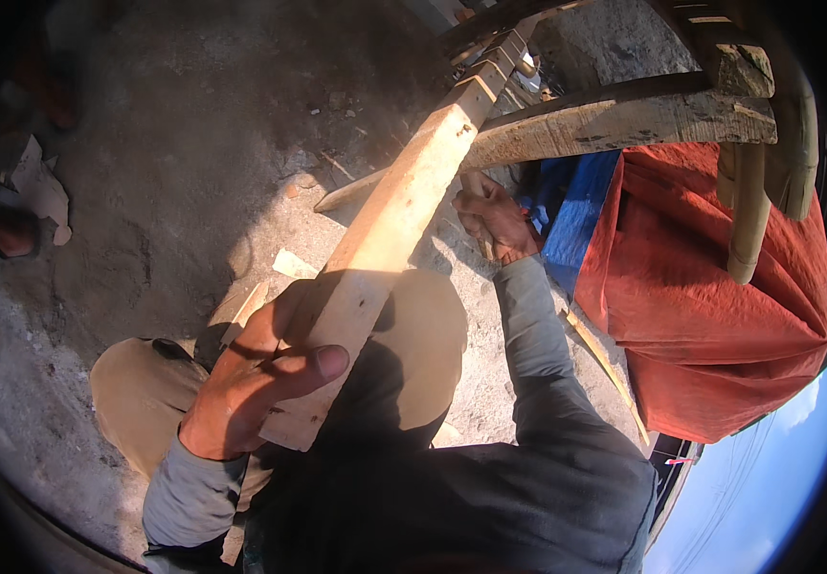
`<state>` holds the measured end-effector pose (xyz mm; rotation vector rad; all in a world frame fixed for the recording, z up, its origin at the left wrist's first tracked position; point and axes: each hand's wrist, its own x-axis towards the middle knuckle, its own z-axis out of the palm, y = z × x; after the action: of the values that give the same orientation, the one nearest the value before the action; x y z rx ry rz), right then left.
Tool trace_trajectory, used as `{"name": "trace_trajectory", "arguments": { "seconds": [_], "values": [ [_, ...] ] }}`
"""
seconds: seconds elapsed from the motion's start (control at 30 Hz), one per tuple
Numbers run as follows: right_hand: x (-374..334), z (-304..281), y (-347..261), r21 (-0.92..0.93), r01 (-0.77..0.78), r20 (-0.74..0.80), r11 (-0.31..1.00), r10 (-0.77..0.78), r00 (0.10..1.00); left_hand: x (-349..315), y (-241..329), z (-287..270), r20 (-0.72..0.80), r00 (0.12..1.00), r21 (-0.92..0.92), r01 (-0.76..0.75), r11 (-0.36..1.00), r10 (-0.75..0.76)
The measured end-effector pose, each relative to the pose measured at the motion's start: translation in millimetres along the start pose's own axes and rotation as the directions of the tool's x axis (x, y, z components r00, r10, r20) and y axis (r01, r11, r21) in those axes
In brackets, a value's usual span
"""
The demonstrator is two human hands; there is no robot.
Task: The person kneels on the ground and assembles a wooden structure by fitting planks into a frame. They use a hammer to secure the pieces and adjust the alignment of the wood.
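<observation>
A long, pale squared wooden beam (402,206) slants from my lap toward the upper right. Its far part has several notches or steps cut across it. My left hand (246,383) is wrapped round the near end, with the thumb lying on the upper face. Beyond my knee and just right of the beam, my right hand (498,220) is closed in a fist. A bit of pale wood shows at its fingers, but what it grips is mostly hidden.
A rough timber (614,124) crosses by the beam's far part, with bamboo poles (748,210) at its right end. A red tarpaulin (710,306) and a blue panel (581,210) stand at right. Wood offcuts (294,264) lie on the ground. Another person's foot (11,232) shows at left.
</observation>
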<state>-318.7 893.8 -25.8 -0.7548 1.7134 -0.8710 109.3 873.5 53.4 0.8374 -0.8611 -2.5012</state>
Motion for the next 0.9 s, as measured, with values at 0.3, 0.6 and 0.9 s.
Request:
{"name": "trace_trajectory", "arguments": {
  "seconds": [0.3,0.6,0.9],
  "values": [
    [-10.0,-4.0,29.7,0.113,0.129,-0.069,0.985,-0.121,0.99,-1.8,-15.2,-2.9,-0.034,0.997,-0.09,-0.073,0.993,0.07],
    [2.4,3.3,47.8,0.083,0.171,-0.127,0.982,-0.159,0.979,-1.7,-13.5,8.0,0.012,1.0,-0.193,-0.012,0.981,0.014],
    [-38.6,43.6,103.5,0.152,0.037,-0.221,0.988,-0.002,0.975,1.8,-25.4,15.1,-0.101,0.977,-0.157,-0.204,0.966,0.19]
  ]
}}
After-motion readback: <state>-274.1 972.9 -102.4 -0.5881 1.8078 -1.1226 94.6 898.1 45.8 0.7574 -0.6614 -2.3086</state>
